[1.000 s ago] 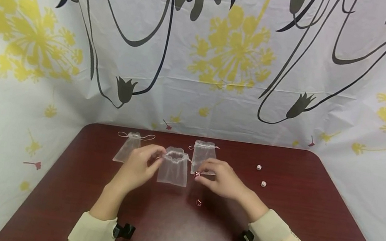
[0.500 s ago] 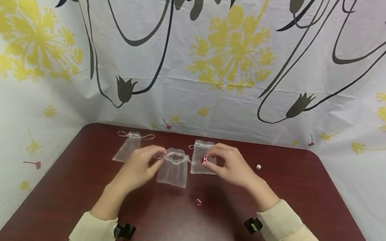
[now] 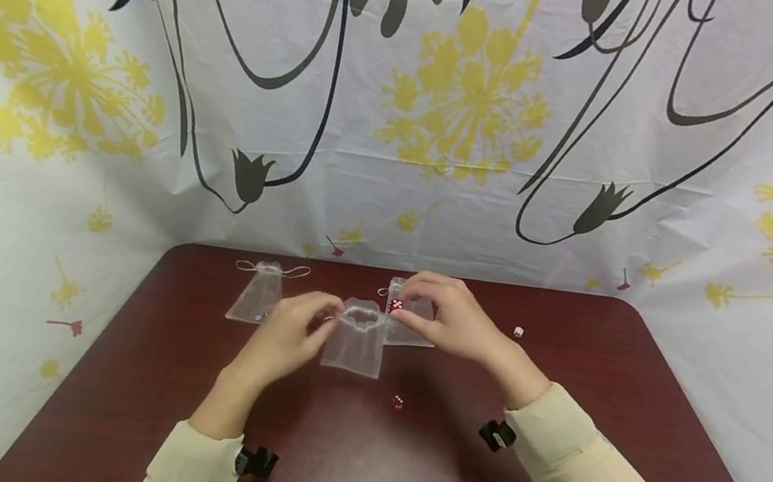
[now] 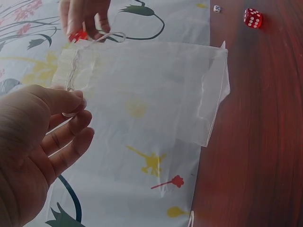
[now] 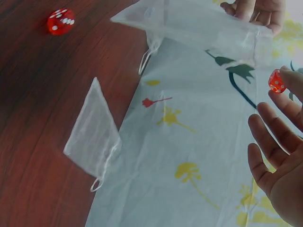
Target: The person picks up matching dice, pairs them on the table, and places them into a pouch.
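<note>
My left hand (image 3: 286, 339) pinches the top edge of a sheer white drawstring bag (image 3: 354, 350), which hangs with its gathered mouth upward. In the left wrist view, thumb and index finger meet at the bag's drawstring (image 4: 73, 71). Beside that mouth, on its right, my right hand (image 3: 453, 319) pinches a red die (image 3: 395, 306) with white dots between thumb and fingertip; the right wrist view shows this die (image 5: 277, 81) clearly. A second red die (image 3: 397, 402) lies on the table below the bag.
Two more sheer bags lie at the back of the dark red table (image 3: 349, 479): the left bag (image 3: 252, 296) with a small bluish die (image 3: 261, 316) showing at it, and the right bag (image 3: 417, 334), partly covered by my right hand. A white die (image 3: 519, 332) sits farther right. Behind hangs a patterned cloth (image 3: 403, 134).
My right hand has lifted the red die off the low spot beside the bag and brought it up, then left to the bag's mouth. My left hand and its bag have shifted slightly right.
</note>
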### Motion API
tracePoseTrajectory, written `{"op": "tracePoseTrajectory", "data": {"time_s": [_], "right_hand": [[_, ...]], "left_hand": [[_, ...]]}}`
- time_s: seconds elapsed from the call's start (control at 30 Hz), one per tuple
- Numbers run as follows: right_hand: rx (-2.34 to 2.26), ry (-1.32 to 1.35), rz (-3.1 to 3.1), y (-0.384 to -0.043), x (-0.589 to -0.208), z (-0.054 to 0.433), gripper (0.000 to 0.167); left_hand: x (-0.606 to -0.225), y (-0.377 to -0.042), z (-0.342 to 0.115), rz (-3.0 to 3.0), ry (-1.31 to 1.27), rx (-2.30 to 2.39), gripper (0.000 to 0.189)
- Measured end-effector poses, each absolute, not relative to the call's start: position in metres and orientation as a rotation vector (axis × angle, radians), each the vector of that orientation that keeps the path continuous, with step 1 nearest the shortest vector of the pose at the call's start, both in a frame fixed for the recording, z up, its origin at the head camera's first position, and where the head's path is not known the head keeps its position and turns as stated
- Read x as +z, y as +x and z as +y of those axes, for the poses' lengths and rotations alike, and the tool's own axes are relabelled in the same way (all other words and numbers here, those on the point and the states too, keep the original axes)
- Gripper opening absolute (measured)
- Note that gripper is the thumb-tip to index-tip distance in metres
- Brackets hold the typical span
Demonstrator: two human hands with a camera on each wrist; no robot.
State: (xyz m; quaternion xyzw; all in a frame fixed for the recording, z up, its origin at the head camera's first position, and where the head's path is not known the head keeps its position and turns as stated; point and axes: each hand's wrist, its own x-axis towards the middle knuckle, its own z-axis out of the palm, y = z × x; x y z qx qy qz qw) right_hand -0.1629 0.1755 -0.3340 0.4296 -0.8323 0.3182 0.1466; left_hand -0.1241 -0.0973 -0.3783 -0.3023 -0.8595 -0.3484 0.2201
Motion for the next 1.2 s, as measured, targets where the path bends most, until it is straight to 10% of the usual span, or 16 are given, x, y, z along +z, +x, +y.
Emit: {"op": "tracePoseTrajectory", "data": {"time_s": [1.2], "right_hand": [[0.962, 1.171, -2.401, -0.163, -0.337, 0.172, 0.026]], "left_hand": [[-0.379, -0.12, -0.096, -2.336, -0.854, -0.991, 0.019]]}}
